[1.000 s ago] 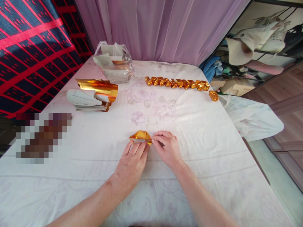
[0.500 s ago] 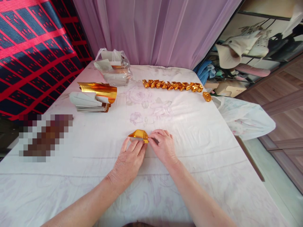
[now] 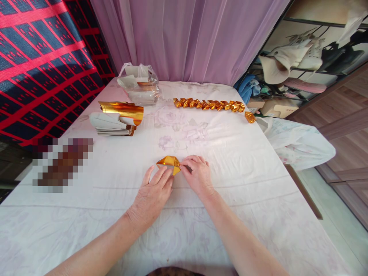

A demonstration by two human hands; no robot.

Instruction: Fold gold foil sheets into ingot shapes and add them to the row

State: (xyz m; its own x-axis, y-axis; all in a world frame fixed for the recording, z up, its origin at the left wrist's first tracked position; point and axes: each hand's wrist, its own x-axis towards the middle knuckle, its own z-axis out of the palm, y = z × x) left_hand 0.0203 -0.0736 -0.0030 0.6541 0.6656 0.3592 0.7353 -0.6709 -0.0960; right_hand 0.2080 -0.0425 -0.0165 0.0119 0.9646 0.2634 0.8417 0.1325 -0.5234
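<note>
Since the earlier frame, both hands had barely shifted on the cloth (image 3: 244, 199). Beyond lay a foil stack (image 3: 117, 119), a bag (image 3: 139, 82) and a gold row (image 3: 209, 104). Nothing blocked the foil piece (image 3: 169, 163), lying mid-table. Right hand (image 3: 197, 176) pinched its right tip; left hand (image 3: 153, 191) lay flat, fingers extended, pressing its near edge.

My left hand (image 3: 153, 191), my right hand (image 3: 197, 177): both bare, no rings, no watch. Forearms bare behind hands, no sleeves showing. Nails short, unpainted.
</note>
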